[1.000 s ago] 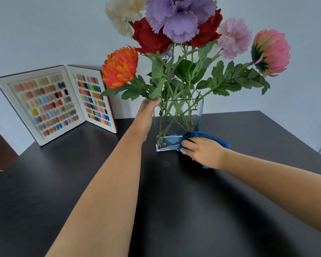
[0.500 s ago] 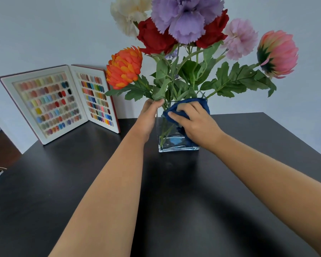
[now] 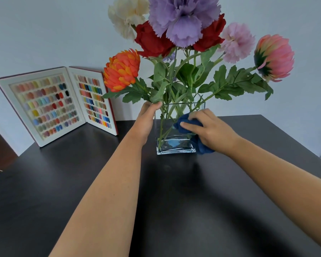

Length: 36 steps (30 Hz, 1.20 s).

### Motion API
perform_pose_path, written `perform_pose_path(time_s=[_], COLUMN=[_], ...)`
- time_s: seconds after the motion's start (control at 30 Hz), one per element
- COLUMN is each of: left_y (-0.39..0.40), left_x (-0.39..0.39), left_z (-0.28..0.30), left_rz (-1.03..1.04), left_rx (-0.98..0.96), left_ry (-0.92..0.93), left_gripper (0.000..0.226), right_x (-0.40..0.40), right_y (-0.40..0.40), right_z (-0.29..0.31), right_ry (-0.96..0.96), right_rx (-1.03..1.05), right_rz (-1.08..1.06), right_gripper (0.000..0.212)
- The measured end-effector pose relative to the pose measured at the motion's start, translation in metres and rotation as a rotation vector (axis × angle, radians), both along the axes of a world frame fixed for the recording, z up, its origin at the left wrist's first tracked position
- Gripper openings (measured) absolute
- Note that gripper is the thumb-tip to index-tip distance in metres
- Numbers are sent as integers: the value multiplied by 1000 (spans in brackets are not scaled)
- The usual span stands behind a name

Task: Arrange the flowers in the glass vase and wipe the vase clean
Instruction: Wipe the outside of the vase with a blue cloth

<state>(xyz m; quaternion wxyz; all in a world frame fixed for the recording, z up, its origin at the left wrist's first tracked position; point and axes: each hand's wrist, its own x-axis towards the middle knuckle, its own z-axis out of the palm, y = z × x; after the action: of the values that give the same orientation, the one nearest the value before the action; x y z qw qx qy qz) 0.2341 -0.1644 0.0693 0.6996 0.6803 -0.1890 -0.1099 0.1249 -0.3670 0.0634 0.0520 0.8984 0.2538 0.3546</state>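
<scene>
- Clear square glass vase [image 3: 175, 145] stands upright on the black matte table [image 3: 174, 201], towards its far edge, near the pale wall.
- Vase holds the bunch of artificial flowers with green leafy stems [image 3: 176, 86]: 1 cream, 1 purple, 2 red, 1 pale pink, 1 orange, 1 pink-and-green head. Stems cross inside the glass; leaves spill over the rim and hide the back wall.
- Left hand [image 3: 146, 117] clasps the vase's left top corner, thumb hooked over the rim, fingers behind the glass and out of sight.
- Right hand [image 3: 209, 130] presses a crumpled dark blue cloth [image 3: 202, 145] flat against the vase's front right side, fingers curled over it; the cloth's lower end hangs to the table beside the base.
- Hand and cloth block the right wall and corner of the vase.
- Left of the vase, well apart: an open white-framed book of coloured nail swatches [image 3: 59, 102], standing propped on the table against the wall.
</scene>
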Motion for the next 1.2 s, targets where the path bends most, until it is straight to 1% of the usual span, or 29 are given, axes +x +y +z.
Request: perform_pose_path(time_s=[0.1,0.17,0.23,0.3,0.37,0.43,0.47,0.5,0.57,0.6,0.73,0.8,0.87,0.97,1.03,1.07,1.13,1.2], left_y=[0,1,1,1,0,0,0,-1,-1,-1,-2,-2,-3,-3,-4,-4,-4,-3], left_x=[-1,-2,-3,-4,-5,-4,-4,-5,-6,-6,-7,-7,-6,-4,-3,-3,-2,-2], left_z=[0,1,2,2,3,2,2,2,2,2,3,3,2,1,-1,-2,-2,-1], left_rz=[-1,-2,1,6,8,14,15,14,11,10,7,8,8,3,-3,-6,-10,-1], left_rx=[7,14,18,17,12,8,6,3,0,-1,-7,-8,-12,-22,-31,-38,-40,-30], left_ry=[2,-1,0,-2,-6,-2,-1,0,-3,-6,1,7,8,6,5,4,-2,-1], left_gripper=[37,40,45,46,45,41,39,36,33,33,33,34,36,33,28,28,30,30], right_x=[-3,-5,-6,-8,-10,-11,-11,-10,-8,-8,-19,-22,-18,-4,2,2,0,-4], right_y=[-11,-11,-7,-8,-13,-17,-18,-20,-24,-26,-28,-25,-19,-6,6,11,17,16], right_z=[-6,-20,-37,-51,-61,-65,-64,-63,-60,-59,-66,-58,-36,4,12,9,-7,-30], right_ry=[-79,-121,-88,-37,11,26,6,-32,-102,-96,130,135,27,-172,-234,-235,-192,-108], right_rx=[192,249,269,224,68,-121,-152,-128,-12,34,205,222,276,344,307,280,197,53], right_rz=[-96,-66,-43,-61,-57,-36,-51,-92,-220,-260,-203,-181,-157,-145,-159,-160,-146,-129], right_gripper=[49,42,35,36,44,46,45,46,47,48,51,47,41,42,41,42,50,57])
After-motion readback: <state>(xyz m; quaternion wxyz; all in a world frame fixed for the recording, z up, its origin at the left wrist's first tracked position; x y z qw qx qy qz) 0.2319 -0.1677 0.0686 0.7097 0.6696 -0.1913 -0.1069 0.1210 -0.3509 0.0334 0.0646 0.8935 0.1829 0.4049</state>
